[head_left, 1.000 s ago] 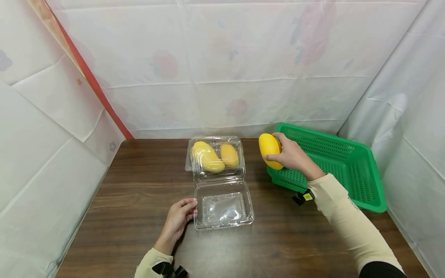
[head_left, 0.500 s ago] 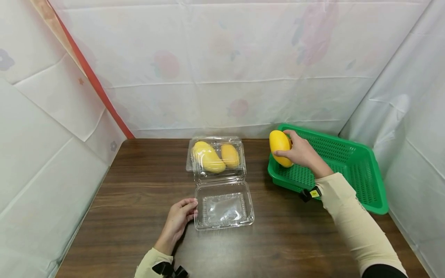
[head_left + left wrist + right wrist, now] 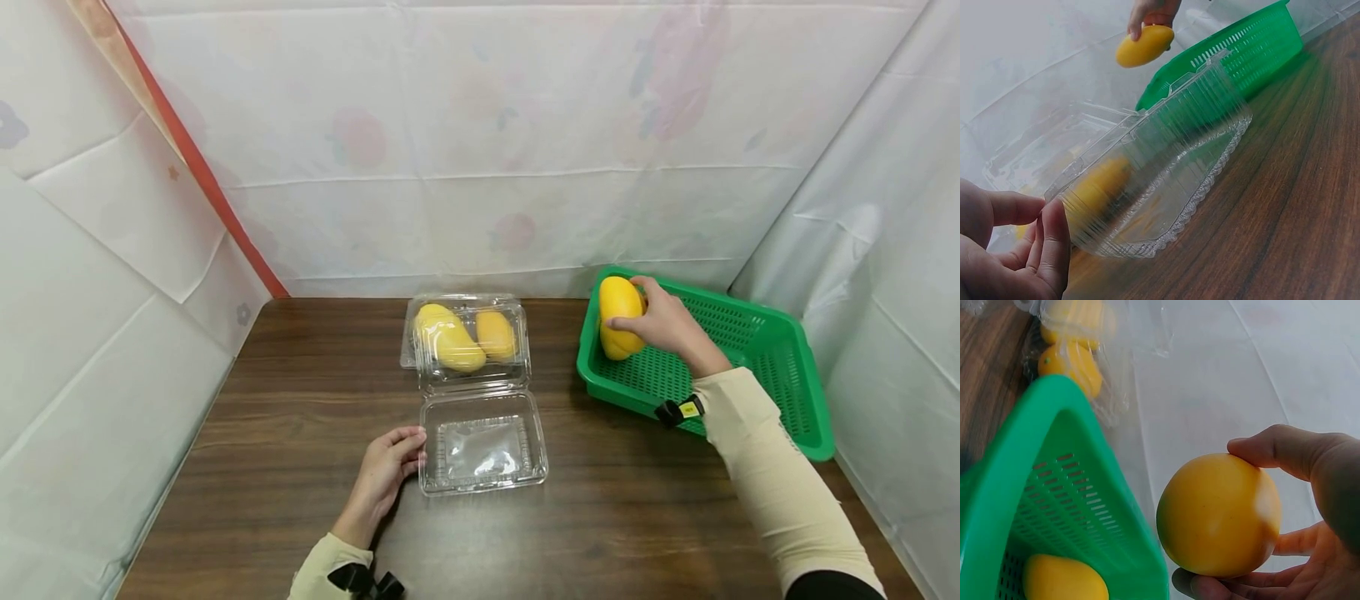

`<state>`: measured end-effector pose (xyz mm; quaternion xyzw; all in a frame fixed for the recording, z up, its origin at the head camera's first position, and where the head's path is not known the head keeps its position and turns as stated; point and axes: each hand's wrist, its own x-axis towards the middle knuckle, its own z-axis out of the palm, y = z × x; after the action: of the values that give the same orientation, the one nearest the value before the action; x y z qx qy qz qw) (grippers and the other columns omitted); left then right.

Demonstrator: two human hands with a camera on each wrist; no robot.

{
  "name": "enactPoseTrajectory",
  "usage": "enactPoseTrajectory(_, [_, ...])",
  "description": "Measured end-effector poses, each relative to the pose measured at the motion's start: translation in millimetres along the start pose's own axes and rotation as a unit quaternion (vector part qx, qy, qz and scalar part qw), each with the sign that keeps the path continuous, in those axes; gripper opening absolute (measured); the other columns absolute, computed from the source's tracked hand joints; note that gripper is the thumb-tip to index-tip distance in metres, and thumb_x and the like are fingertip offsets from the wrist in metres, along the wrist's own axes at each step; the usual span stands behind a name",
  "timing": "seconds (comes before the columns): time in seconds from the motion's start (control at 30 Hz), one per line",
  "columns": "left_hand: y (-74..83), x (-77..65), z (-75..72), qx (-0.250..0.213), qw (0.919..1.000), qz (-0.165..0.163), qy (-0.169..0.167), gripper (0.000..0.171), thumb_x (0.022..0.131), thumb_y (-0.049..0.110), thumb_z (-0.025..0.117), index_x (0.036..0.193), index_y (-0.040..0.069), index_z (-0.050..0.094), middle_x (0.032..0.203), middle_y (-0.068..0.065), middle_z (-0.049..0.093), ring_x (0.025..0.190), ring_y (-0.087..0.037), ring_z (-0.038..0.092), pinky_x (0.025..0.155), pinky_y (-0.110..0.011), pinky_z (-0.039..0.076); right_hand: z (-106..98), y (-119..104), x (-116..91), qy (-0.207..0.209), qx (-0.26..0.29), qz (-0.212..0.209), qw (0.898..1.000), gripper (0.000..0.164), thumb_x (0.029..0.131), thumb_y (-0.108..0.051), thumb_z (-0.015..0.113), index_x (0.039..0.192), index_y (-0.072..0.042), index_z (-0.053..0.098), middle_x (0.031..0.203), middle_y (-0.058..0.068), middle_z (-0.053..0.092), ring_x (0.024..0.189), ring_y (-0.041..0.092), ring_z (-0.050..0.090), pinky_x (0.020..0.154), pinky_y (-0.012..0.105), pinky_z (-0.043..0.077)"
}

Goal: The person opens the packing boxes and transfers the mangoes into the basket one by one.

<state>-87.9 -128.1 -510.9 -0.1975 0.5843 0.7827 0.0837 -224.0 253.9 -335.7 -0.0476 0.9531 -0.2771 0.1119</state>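
My left hand [image 3: 384, 475] pinches the left rim of a clear plastic clamshell box [image 3: 486, 450], thumb and fingertips meeting at its edge. The near half of the box holds nothing. Two yellow mangoes, one larger [image 3: 448, 340] and one smaller [image 3: 495, 335], show through clear plastic at its far half. Over the left end of the green basket [image 3: 813, 392], my right hand [image 3: 667, 323] grips another mango [image 3: 619, 297] from the side. The right wrist view shows that mango [image 3: 1216, 515] between thumb and fingers, above the basket rim. Lower down, a further mango [image 3: 1063, 579] lies inside the basket.
The slotted basket stands at the right rear of the dark wooden table [image 3: 300, 467]. White patterned sheeting [image 3: 465, 150] walls the back and both sides, with a red strip [image 3: 195, 158] at the left corner.
My right hand has carried its mango rightward, from the basket's left edge to over its inside. My left hand and the clamshell box have stayed in place.
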Motion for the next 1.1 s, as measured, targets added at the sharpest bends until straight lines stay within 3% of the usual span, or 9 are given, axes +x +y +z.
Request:
enactPoseTrajectory(0.73, [-0.1, 1.9, 1.7, 0.002, 1.0, -0.002, -0.003, 0.018, 0.091, -0.001, 0.059, 0.107, -0.01, 0.057, 0.073, 0.003, 0.058, 0.06, -0.007, 0.057, 0.058, -0.018, 0.052, -13.1, 30.4, 15.4, -0.007, -0.014, 0.035, 0.999, 0.096, 0.09, -0.048, 0.063, 0.153, 0.0, 0.009, 0.133, 0.036, 0.044, 0.105, 0.044, 0.057, 0.072, 0.04, 0.054])
enactPoseTrajectory(1.1, [-0.9, 2.4, 2.1, -0.007, 1.0, 0.001, -0.005, 0.008, 0.091, -0.002, 0.059, 0.098, -0.004, 0.06, 0.072, 0.003, 0.058, 0.059, -0.007, 0.057, 0.058, -0.019, 0.052, -14.2, 47.1, 23.6, -0.009, 0.009, 0.064, 0.998, 0.095, 0.091, -0.048, 0.06, 0.154, 0.001, 0.008, 0.136, 0.036, 0.04, 0.109, 0.044, 0.055, 0.08, 0.047, 0.053])
